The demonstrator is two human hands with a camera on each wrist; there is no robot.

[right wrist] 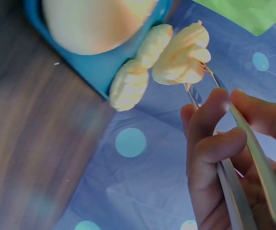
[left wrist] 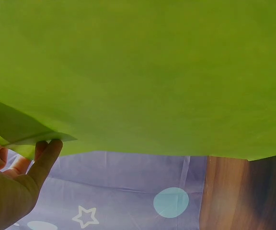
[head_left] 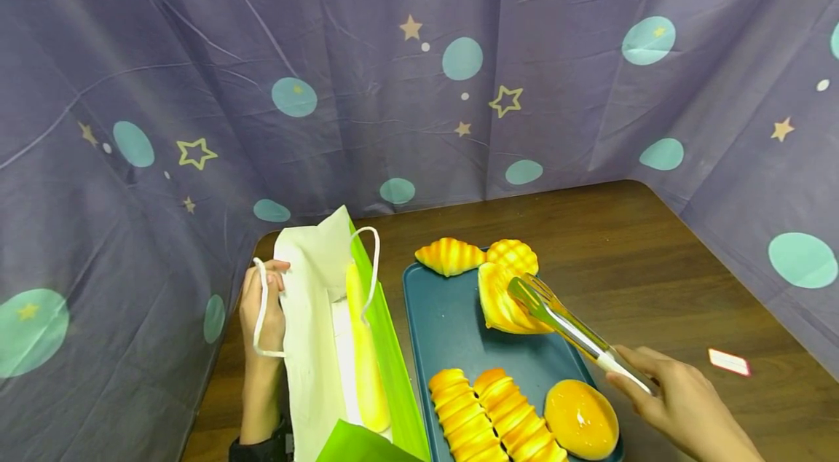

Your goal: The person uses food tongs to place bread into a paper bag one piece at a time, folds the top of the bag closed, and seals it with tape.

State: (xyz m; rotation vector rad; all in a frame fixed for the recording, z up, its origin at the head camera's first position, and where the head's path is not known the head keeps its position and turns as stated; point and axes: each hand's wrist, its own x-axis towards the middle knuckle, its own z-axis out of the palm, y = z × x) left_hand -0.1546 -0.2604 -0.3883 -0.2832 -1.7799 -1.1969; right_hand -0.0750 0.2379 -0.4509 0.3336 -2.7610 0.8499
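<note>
My right hand [head_left: 682, 396] grips a pair of metal tongs [head_left: 577, 334] with white and green parts. Between the tongs' tips is a yellow pastry [head_left: 501, 302], held above the far part of a dark teal tray [head_left: 446, 323]. In the right wrist view the pastry [right wrist: 183, 57] hangs from the tips, apart from the tray. My left hand [head_left: 262, 309] holds the left side of a green paper bag [head_left: 400, 345] near its rim; the left wrist view shows fingers [left wrist: 47, 158] at the bag's edge. Inside the open bag lies a long yellow bread [head_left: 367, 360].
On the tray are a croissant [head_left: 450, 256], a round scored bun [head_left: 513, 256], two ridged rolls [head_left: 465, 418] and a round glazed bun [head_left: 581, 418]. A small white card with a red edge [head_left: 729, 361] lies on the wooden table [head_left: 609, 243]. A curtain [head_left: 367, 47] hangs behind.
</note>
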